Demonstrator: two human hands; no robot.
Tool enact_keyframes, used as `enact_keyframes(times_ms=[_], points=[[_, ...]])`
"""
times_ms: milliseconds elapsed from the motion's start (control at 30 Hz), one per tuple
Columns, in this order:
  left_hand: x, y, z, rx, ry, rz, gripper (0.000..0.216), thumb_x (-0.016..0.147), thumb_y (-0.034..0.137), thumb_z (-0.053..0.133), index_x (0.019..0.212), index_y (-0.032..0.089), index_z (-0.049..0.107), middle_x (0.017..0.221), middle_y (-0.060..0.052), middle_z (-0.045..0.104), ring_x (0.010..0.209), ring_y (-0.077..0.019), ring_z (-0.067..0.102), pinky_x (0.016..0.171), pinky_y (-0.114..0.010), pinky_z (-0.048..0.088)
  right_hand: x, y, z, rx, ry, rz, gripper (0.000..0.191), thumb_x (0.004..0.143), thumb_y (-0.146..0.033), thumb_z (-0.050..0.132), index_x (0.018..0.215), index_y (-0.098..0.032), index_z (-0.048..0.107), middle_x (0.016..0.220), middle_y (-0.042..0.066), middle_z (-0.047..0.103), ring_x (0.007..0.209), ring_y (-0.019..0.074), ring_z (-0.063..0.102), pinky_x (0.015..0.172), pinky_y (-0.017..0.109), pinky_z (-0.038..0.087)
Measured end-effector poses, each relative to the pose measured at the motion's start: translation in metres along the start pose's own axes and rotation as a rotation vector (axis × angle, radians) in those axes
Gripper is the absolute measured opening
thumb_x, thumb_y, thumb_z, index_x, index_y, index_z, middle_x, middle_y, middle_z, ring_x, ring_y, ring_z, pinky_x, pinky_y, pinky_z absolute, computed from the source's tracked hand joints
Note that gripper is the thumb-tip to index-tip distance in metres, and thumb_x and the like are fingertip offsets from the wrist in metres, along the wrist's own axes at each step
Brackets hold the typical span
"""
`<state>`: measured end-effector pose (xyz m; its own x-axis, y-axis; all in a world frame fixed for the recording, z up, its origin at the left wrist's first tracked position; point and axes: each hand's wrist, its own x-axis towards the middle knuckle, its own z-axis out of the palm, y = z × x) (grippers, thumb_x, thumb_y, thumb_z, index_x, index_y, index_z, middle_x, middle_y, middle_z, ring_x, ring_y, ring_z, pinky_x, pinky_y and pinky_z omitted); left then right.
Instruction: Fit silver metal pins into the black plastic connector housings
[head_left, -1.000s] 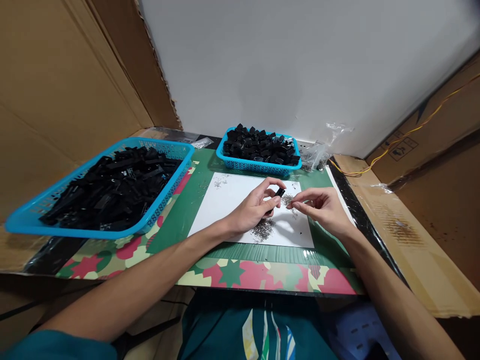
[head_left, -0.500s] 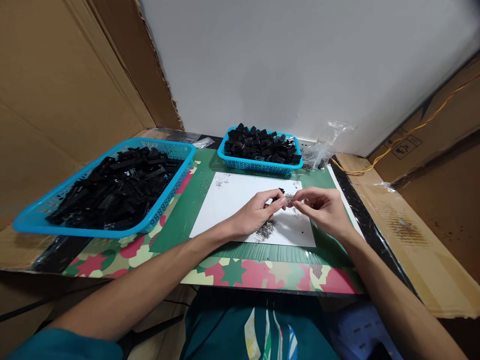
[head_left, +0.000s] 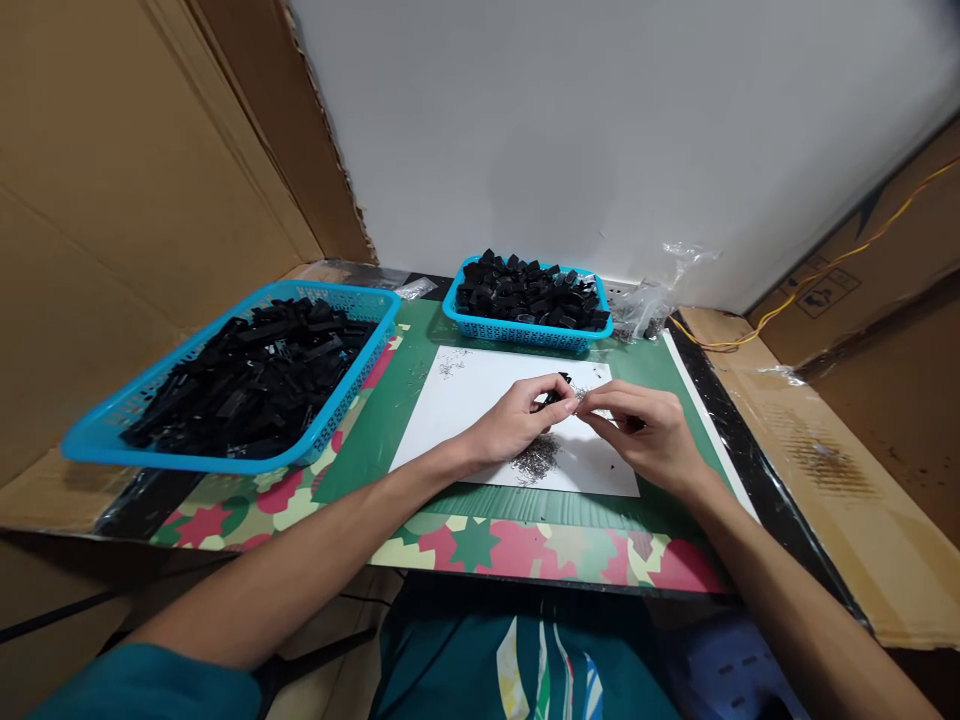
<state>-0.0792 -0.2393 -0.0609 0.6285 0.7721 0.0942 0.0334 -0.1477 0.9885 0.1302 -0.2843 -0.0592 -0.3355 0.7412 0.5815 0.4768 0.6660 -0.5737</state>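
Above a white sheet, my left hand is closed around a small black plastic part, most of which the fingers hide. My right hand meets it fingertip to fingertip, thumb and forefinger pinched at the part's end. Whatever the right fingers pinch is too small to make out. Below the left hand lies a pile of tiny metal pieces. More such bits lie behind the fingertips, and a thin scatter sits at the sheet's far left corner.
A large blue basket of long black plastic parts stands on the left. Behind the sheet, a smaller blue basket holds chunky black parts. Clear plastic bags lie beside it. Cardboard and a yellow wire are on the right.
My right hand's fingers have drawn closer together and now meet the left fingertips. The whole view has shifted slightly; the left hand keeps its grip on the black part.
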Motion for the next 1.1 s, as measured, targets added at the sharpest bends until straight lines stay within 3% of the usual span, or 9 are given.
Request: enact_keyframes(times_ms=[100, 200, 433, 600, 767, 833, 933, 1000, 1100], points=[[0.000, 0.002, 0.001, 0.015, -0.003, 0.020, 0.030, 0.095, 0.046, 0.063, 0.089, 0.017, 0.060, 0.083, 0.000, 0.055, 0.070, -0.0119, 0.043, 0.066, -0.026, 0.036, 0.000, -0.001, 0.001, 0.019, 0.012, 0.049, 0.009, 0.097, -0.020, 0.067, 0.094, -0.021, 0.076, 0.086, 0.003, 0.075, 0.055, 0.0096, 0.045, 0.051, 0.027, 0.035], [0.000, 0.002, 0.001, -0.037, 0.005, 0.031, 0.029, 0.096, 0.045, 0.063, 0.090, 0.017, 0.060, 0.081, 0.001, 0.052, 0.068, -0.0113, 0.042, 0.064, -0.026, 0.035, 0.000, -0.003, 0.005, 0.107, 0.071, 0.235, 0.010, 0.094, -0.029, 0.072, 0.096, -0.020, 0.075, 0.086, 0.003, 0.074, 0.048, 0.0073, 0.038, 0.045, 0.027, 0.030], [-0.003, 0.003, 0.000, -0.007, 0.028, 0.048, 0.023, 0.098, 0.040, 0.062, 0.094, 0.018, 0.060, 0.090, -0.001, 0.055, 0.076, -0.0125, 0.045, 0.069, -0.027, 0.038, 0.006, -0.001, 0.012, 0.396, 0.148, 0.476, 0.024, 0.083, -0.041, 0.082, 0.084, -0.017, 0.079, 0.080, 0.005, 0.074, 0.052, 0.0104, 0.050, 0.046, 0.026, 0.036], [-0.007, -0.001, -0.003, -0.023, -0.034, 0.059, 0.030, 0.100, 0.035, 0.061, 0.125, 0.023, 0.050, 0.115, -0.005, 0.060, 0.096, -0.0164, 0.056, 0.083, -0.030, 0.044, 0.007, 0.002, 0.005, 0.381, 0.225, 0.517, 0.024, 0.080, -0.040, 0.084, 0.080, -0.016, 0.077, 0.071, 0.003, 0.067, 0.054, 0.0107, 0.049, 0.048, 0.025, 0.036], [-0.009, 0.002, -0.002, 0.123, -0.028, 0.088, 0.058, 0.105, 0.037, 0.055, 0.154, 0.023, 0.026, 0.127, -0.012, 0.068, 0.090, -0.0167, 0.062, 0.082, -0.032, 0.048, 0.004, 0.006, -0.014, 0.264, 0.224, 0.566, 0.021, 0.078, -0.035, 0.082, 0.073, -0.016, 0.073, 0.056, -0.007, 0.041, 0.053, 0.0086, 0.034, 0.051, 0.026, 0.027], [-0.010, 0.005, -0.001, 0.189, -0.004, 0.124, 0.048, 0.107, 0.036, 0.051, 0.150, 0.021, 0.036, 0.121, -0.011, 0.073, 0.085, -0.0163, 0.063, 0.080, -0.032, 0.049, 0.001, 0.007, -0.019, 0.244, 0.188, 0.604, 0.019, 0.077, -0.033, 0.080, 0.073, -0.016, 0.072, 0.056, -0.008, 0.037, 0.053, 0.0084, 0.031, 0.052, 0.026, 0.025], [-0.009, 0.006, 0.000, 0.363, -0.024, 0.191, 0.025, 0.108, 0.029, 0.047, 0.123, 0.018, 0.064, 0.115, -0.008, 0.076, 0.096, -0.0190, 0.068, 0.087, -0.033, 0.050, -0.007, 0.009, -0.021, 0.203, 0.114, 0.637, 0.015, 0.076, -0.030, 0.076, 0.073, -0.016, 0.070, 0.056, -0.008, 0.037, 0.054, 0.0089, 0.031, 0.053, 0.026, 0.025], [-0.008, 0.004, 0.000, 0.492, -0.050, 0.229, 0.021, 0.104, 0.022, 0.051, 0.112, 0.018, 0.070, 0.116, -0.008, 0.075, 0.106, -0.0214, 0.068, 0.093, -0.035, 0.049, -0.011, 0.012, -0.020, 0.143, 0.059, 0.647, 0.013, 0.077, -0.029, 0.072, 0.072, -0.016, 0.070, 0.057, -0.007, 0.041, 0.055, 0.0099, 0.035, 0.053, 0.026, 0.027], [-0.006, 0.000, -0.001, 0.625, -0.056, 0.260, 0.018, 0.101, 0.019, 0.054, 0.110, 0.017, 0.070, 0.113, -0.008, 0.075, 0.102, -0.0222, 0.067, 0.095, -0.038, 0.049, -0.016, 0.021, -0.022, 0.043, 0.069, 0.648, 0.012, 0.078, -0.028, 0.068, 0.073, -0.017, 0.069, 0.060, -0.004, 0.048, 0.058, 0.0118, 0.042, 0.055, 0.026, 0.033]])
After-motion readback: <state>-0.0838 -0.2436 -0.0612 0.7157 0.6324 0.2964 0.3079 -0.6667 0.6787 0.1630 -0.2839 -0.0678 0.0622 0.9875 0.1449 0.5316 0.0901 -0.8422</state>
